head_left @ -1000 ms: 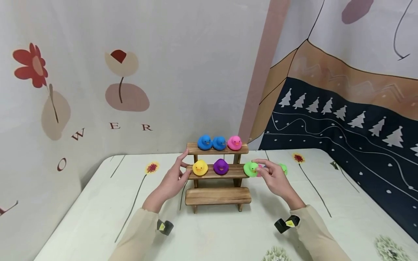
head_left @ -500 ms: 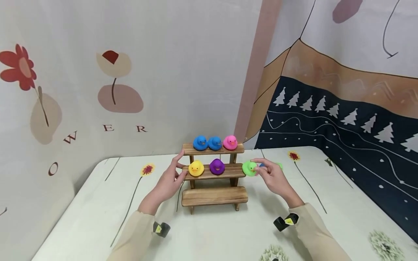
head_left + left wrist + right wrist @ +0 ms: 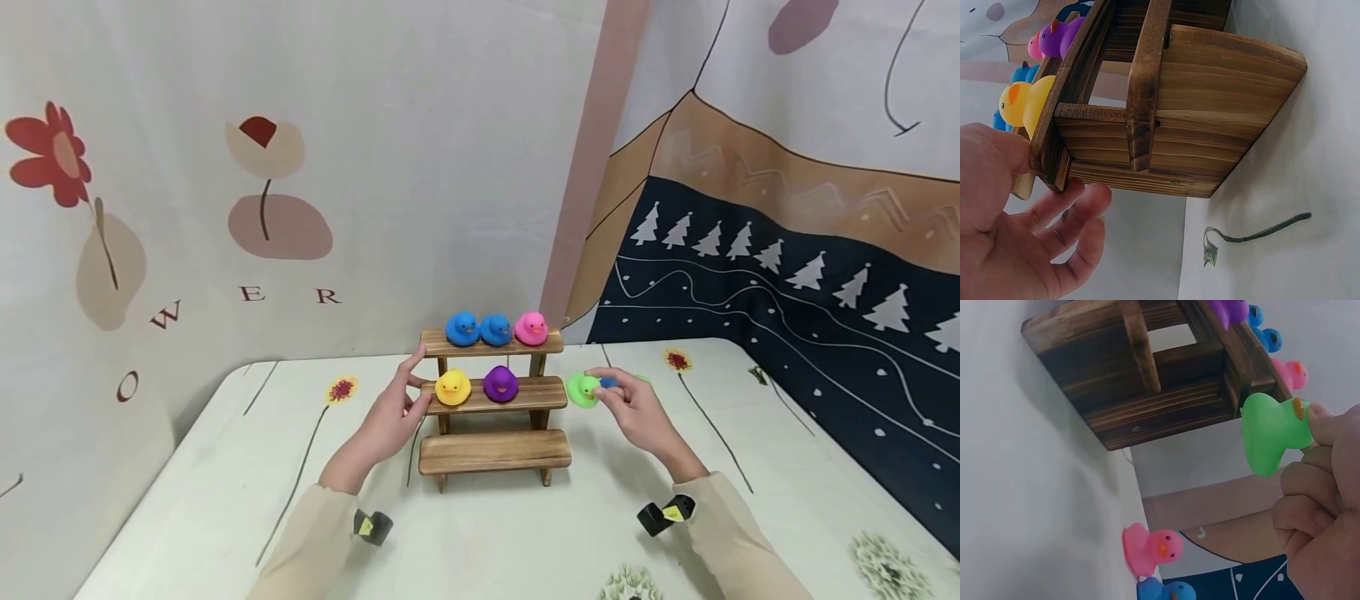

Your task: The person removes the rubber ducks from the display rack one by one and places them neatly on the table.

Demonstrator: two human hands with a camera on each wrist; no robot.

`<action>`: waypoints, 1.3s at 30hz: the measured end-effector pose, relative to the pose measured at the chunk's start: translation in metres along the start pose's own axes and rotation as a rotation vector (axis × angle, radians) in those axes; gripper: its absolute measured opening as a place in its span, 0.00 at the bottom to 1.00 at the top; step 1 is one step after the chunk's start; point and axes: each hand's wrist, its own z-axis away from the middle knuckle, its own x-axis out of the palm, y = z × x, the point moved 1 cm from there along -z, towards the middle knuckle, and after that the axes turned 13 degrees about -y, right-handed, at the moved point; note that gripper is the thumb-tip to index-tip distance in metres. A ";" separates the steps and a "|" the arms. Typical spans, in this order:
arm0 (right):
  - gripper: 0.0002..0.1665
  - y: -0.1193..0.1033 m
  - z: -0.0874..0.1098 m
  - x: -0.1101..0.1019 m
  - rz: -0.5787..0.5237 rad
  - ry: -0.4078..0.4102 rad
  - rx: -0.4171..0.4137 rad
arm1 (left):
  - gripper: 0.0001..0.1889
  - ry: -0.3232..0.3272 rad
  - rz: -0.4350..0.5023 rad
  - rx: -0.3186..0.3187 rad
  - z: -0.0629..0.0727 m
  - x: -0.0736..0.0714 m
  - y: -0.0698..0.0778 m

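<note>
Green duck pinched between thumb and finger of the right hand, just beside the right end of the middle tier.
The left hand grips the wooden stand by its left end, on the tabletop; whether duck and board touch cannot be told. A yellow duck sits left on the middle tier, a purple duck right of it. On the far, top tier, two blue ducks stand left of a pink duck. Right of the stand, the right hand partly blocks a third blue duck; the right wrist view shows a second pink duck just beside it.
</note>
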 end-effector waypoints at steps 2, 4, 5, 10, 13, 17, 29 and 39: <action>0.16 0.002 0.000 0.000 -0.001 0.000 0.011 | 0.38 -0.001 0.000 -0.002 0.000 0.000 0.000; 0.16 0.004 0.000 0.000 -0.002 -0.001 0.021 | 0.38 -0.001 0.001 -0.003 0.000 0.000 0.001; 0.17 0.004 0.000 0.000 -0.005 -0.003 0.027 | 0.38 0.000 0.001 -0.002 -0.001 0.000 0.001; 0.16 0.006 -0.001 0.000 -0.009 -0.016 0.055 | 0.38 0.005 0.000 0.006 -0.001 0.000 0.000; 0.16 0.007 -0.001 0.000 -0.007 -0.021 0.064 | 0.38 0.006 0.001 0.005 -0.001 0.000 0.000; 0.16 0.011 -0.001 0.001 0.001 -0.029 0.075 | 0.38 0.002 0.002 -0.002 0.000 0.000 -0.001; 0.17 0.020 -0.003 0.004 0.004 -0.046 0.124 | 0.38 -0.004 0.008 -0.001 0.001 0.000 0.000; 0.19 0.041 -0.005 0.010 -0.004 -0.068 0.097 | 0.38 -0.013 0.004 -0.006 0.002 -0.001 0.002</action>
